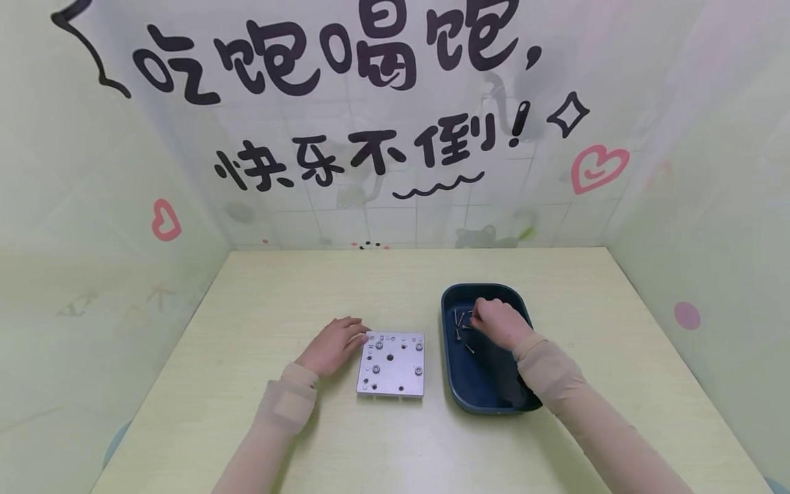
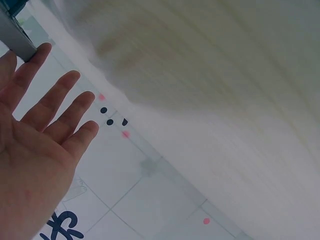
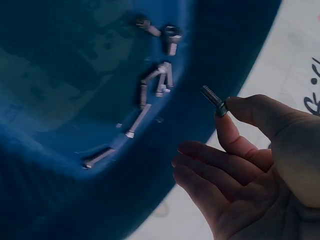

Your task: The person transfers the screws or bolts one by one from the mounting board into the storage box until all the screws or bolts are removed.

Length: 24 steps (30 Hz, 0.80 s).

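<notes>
A square silver metal plate [image 1: 401, 363] with several holes lies on the table, with socket-head screws [image 1: 418, 370] standing in some of them. My left hand [image 1: 333, 344] rests at its upper left corner; in the left wrist view the thumb and straight index finger touch the plate's edge [image 2: 19, 42] while the other fingers stretch out. Over the dark blue tray [image 1: 453, 384], my right hand [image 1: 503, 324] pinches a small screw [image 3: 214, 101] between thumb and index finger, threaded end pointing away from them. Several loose screws [image 3: 140, 120] lie on the tray's floor.
The tray stands just right of the plate on a pale wooden table [image 1: 296, 288]. White sheeting with black lettering and pink hearts [image 1: 599, 168] rises behind the table and on both sides.
</notes>
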Tool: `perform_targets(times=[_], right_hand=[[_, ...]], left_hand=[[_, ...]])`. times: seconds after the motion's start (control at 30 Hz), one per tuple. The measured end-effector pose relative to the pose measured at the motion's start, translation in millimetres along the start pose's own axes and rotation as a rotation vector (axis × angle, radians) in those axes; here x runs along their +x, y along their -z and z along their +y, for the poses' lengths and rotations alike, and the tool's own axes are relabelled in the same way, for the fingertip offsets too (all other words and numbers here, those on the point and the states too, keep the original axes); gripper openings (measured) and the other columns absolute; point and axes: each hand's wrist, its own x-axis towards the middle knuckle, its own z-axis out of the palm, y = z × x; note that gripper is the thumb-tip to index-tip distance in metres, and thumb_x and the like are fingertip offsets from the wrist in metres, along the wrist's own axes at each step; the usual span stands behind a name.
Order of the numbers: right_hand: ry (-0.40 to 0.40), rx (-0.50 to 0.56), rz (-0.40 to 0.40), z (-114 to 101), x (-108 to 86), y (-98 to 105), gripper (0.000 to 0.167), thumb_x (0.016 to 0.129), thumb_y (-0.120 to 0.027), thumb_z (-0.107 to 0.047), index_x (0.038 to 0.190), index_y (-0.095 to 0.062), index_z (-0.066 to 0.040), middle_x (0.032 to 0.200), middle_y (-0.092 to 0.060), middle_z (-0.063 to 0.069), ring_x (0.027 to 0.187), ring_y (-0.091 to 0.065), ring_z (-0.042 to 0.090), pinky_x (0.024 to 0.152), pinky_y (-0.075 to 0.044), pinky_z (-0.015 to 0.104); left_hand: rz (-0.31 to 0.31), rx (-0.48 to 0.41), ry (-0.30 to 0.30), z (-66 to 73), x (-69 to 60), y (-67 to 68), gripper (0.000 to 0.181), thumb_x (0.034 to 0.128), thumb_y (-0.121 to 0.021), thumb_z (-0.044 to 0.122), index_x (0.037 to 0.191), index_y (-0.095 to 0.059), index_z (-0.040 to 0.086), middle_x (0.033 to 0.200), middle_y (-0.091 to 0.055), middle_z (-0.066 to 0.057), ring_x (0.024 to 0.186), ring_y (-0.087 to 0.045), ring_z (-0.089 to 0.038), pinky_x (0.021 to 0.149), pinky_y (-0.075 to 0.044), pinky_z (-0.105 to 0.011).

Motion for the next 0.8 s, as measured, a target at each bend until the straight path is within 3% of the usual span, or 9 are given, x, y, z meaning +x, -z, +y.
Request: perform_targets(times=[0.27,0.43,0.8], right_hand=[[0.016,0.002,-0.002,7.0,-1.7,-8.0,0.009,0.093,-0.063,-0.006,0.091,-0.066,0.003,0.081,-0.069,0.013,0.065,-0.063,0.019,0.063,-0.059,0.036],[-0.027,0.021,-0.043,7.8,-0.3,-10.4,0.01,0.094,-0.062,-0.006,0.095,-0.068,0.003,0.084,-0.07,0.014,0.067,-0.063,0.018,0.066,-0.06,0.035],[-0.037,0.025,-0.054,5.2,-1.3,-13.4,0.013,0.094,-0.064,-0.009,0.097,-0.068,0.003,0.086,-0.071,0.014,0.065,-0.062,0.017,0.063,-0.058,0.033]], left_hand=[[-0.005,0.01,-0.021,0.5,-0.3,1.1,0.036,0.104,-0.049,0.029,0.128,-0.063,0.006,0.143,-0.052,-0.022,0.139,-0.042,-0.042,0.12,-0.027,-0.057],[-0.007,0.011,-0.016,0.6,-0.9,1.4,0.035,0.1038,-0.05,0.028,0.128,-0.063,0.006,0.143,-0.052,-0.022,0.138,-0.042,-0.042,0.119,-0.028,-0.057],[0.0,0.004,-0.014,1.5,0.4,1.8,0.035,0.1036,-0.05,0.029,0.127,-0.063,0.006,0.143,-0.052,-0.022,0.138,-0.042,-0.042,0.12,-0.027,-0.057]])
